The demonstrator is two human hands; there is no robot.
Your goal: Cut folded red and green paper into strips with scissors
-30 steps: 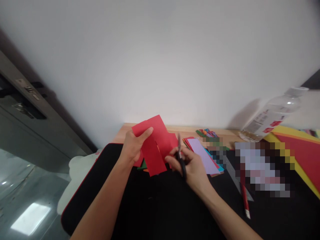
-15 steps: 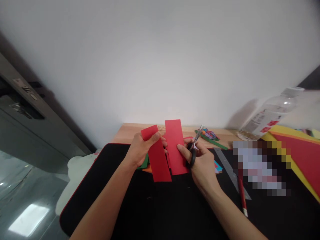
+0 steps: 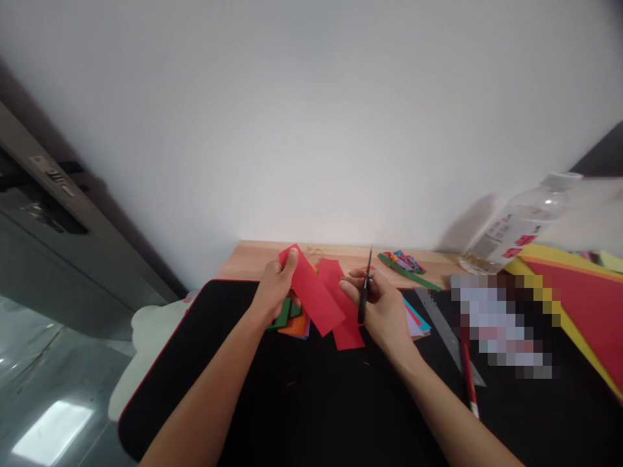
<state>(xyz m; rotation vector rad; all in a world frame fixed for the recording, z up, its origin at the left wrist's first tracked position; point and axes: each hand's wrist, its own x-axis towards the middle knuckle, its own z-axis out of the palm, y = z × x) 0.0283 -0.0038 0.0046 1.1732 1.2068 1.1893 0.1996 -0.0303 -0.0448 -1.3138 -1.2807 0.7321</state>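
While left fingers point(image 3: 292, 258) pinch a red strip point(image 3: 317, 295), now more slanted, right fingers point(image 3: 350, 292) gripping scissors point(image 3: 363, 302)

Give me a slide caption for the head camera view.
The left hand grips a red paper strip while the right hand holds scissors over a black mat.

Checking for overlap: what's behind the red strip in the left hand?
Past the held strip, another red strip, green paper and orange paper show; whatever it covers is hidden.
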